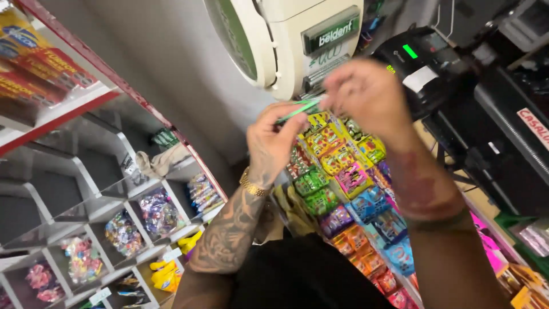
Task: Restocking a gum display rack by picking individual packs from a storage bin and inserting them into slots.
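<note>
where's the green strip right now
In the head view the green strip is upper centre, pinched between the left hand and right hand, just below the white dispenser and above the candy rack.

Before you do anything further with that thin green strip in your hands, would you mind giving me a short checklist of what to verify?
1. Left hand grips the thin green strip at its lower end: ok.
2. Right hand meets the strip's upper end: ok, though blur hides the exact finger hold.
3. Strip intact and straight: cannot tell, it is blurred.
4. Strip held apart from the candy packet rack beneath: ok.
5. Space between the hands and the white dispenser above: cannot tell, they overlap in view.
6. Gold bracelet on the left wrist away from the strip: ok.
</note>
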